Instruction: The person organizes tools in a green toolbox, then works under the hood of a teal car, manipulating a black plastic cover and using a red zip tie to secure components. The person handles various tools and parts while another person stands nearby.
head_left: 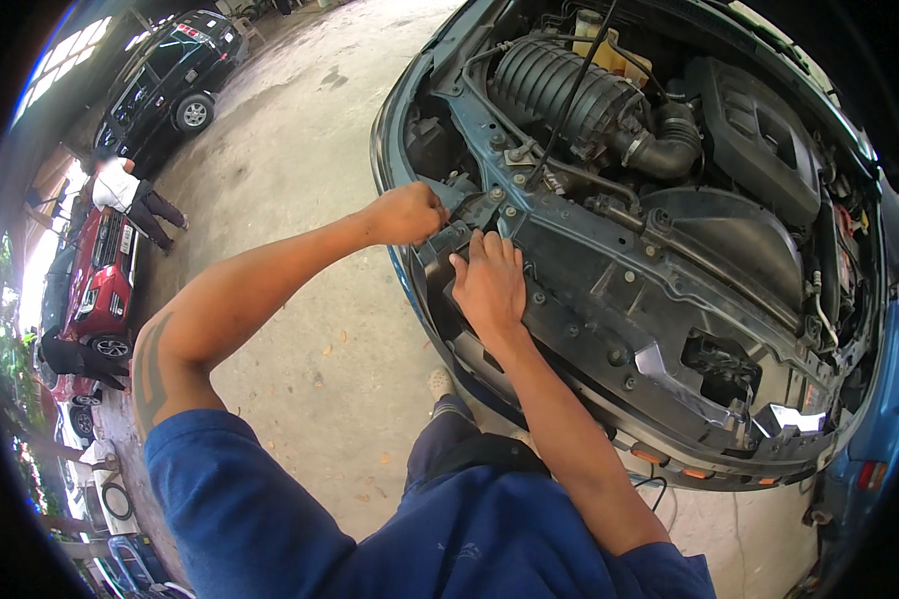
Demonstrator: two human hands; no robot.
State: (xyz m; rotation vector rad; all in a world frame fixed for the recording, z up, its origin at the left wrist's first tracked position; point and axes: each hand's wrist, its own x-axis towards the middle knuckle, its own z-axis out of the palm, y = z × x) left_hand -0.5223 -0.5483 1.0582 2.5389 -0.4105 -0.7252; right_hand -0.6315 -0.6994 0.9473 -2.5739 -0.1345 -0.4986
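At the front corner of a car with its engine bay exposed, my left hand (410,213) is closed in a fist beside the metal front crossmember (569,222). Whatever its fingers may grip is hidden. My right hand (491,278) lies close by, palm down, fingers stretched over the edge of the black plastic front panel (589,309). Its fingertips touch the panel near the crossmember bolts. Just beyond my left fist is the dark recess at the car's corner (432,148). A ribbed black air intake (559,85) sits farther back in the bay.
A thin prop rod (572,95) slants across the engine bay, near the black engine cover (759,130) and a yellowish reservoir (609,50). A dark SUV (165,85), a red car (100,270) and a person in a white shirt (118,187) are at left. A blue vehicle (884,399) stands at right.
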